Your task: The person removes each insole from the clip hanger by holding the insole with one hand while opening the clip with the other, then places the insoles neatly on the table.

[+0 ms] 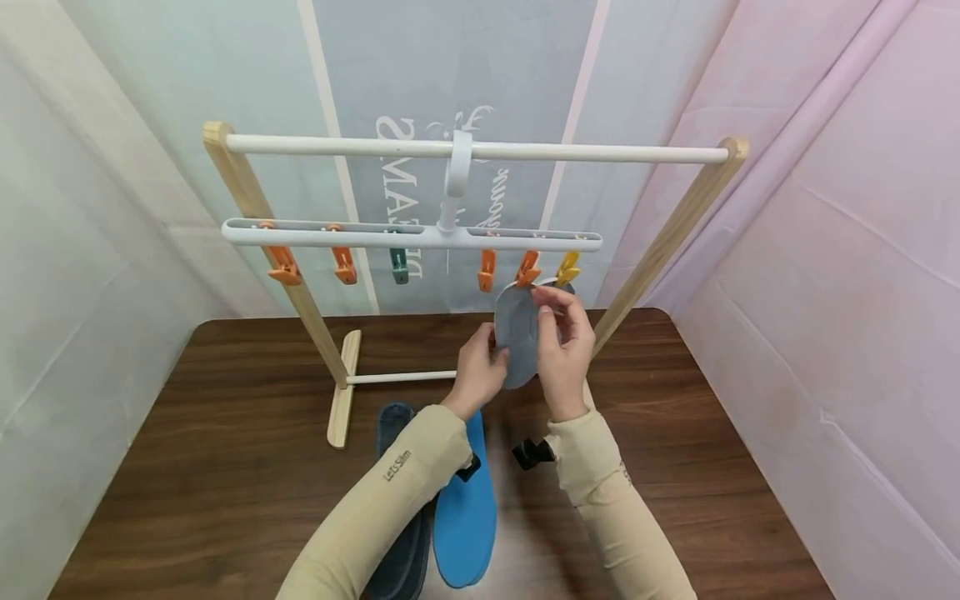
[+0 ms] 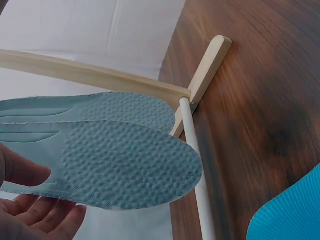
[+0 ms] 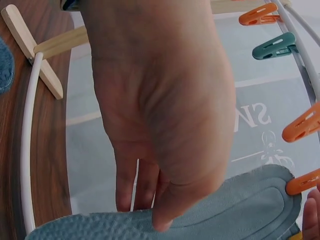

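A grey-blue insole (image 1: pixel 516 333) hangs from an orange clip (image 1: pixel 527 268) by one end. Its lower half has a bumpy surface, seen in the left wrist view. My left hand (image 1: pixel 480 371) pinches this insole near its middle, thumb on one face and fingers on the other. Up at the insole's clipped end is my right hand (image 1: pixel 566 358), its fingers bent just below the clip; whether they pinch it is hidden. A second grey-blue insole (image 2: pixel 130 105) hangs just behind, under a yellow clip (image 1: pixel 567 268), mostly covered by the first insole and my right hand.
A white hanger bar (image 1: pixel 337 236) with several clips hooks over the rod (image 1: pixel 600 152) of a wooden-legged rack (image 1: pixel 307 325). Below, blue insoles (image 1: pixel 465 533) and dark blue insoles (image 1: pixel 401 554) lie on the brown tabletop (image 1: pixel 225 467). Pale curtains surround it.
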A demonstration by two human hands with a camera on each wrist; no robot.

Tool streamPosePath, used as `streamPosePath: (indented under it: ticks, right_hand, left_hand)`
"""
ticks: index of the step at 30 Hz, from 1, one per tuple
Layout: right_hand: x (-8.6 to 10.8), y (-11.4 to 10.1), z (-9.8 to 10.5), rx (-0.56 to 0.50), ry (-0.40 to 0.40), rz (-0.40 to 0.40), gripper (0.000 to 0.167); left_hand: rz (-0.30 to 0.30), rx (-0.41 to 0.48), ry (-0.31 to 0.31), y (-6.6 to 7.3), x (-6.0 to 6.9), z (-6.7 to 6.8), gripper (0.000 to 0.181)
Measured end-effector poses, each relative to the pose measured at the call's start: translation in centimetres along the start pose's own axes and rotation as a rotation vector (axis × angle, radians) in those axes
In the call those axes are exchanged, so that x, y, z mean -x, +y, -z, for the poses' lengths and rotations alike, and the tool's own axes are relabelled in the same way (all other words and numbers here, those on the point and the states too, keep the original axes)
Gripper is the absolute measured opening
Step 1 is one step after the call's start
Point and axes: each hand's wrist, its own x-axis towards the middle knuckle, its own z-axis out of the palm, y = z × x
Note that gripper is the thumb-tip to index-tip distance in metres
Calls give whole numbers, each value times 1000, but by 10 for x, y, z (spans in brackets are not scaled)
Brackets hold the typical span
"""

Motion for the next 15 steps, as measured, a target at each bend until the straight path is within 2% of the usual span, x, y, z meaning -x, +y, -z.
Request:
streamPosePath:
  ticks: [4,9,15]
  right_hand:
    - [-3,0,2,8,33,0,21]
    - [-7,-2,3,39,17,-10,25]
    - [-8,-23,-1,56,-26,-43,29]
  left_hand:
    - [16,21,-11,0,-1,-1,28]
    - [48,66,-15,1,1,-1,27]
    - [33,42,-10,1,5,1,22]
